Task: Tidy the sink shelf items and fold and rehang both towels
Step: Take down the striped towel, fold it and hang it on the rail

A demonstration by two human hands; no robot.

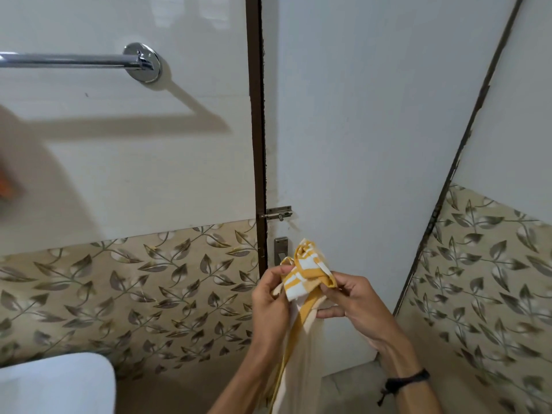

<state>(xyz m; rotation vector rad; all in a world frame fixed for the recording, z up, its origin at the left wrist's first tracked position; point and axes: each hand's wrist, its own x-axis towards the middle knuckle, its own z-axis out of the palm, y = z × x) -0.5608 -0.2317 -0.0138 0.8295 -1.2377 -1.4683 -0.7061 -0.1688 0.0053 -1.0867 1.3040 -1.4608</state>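
Note:
A yellow-and-white checked towel (307, 273) is bunched up in front of the white door, its long tail hanging down between my forearms. My left hand (270, 297) pinches its left edge. My right hand (352, 297) grips the bunched right corner, thumb on top. A chrome towel rail (74, 61) runs along the white wall at the upper left, well above and left of both hands, and its visible length is bare. At the far left edge an orange blur (6, 182) shows; I cannot tell what it is.
The white door (358, 115) has a brown frame (257, 130), a sliding bolt (276, 214) and a latch plate (280, 249) just above the towel. Leaf-pattern tiles (134, 288) line the lower walls. A white fixture (56, 383) sits at the bottom left.

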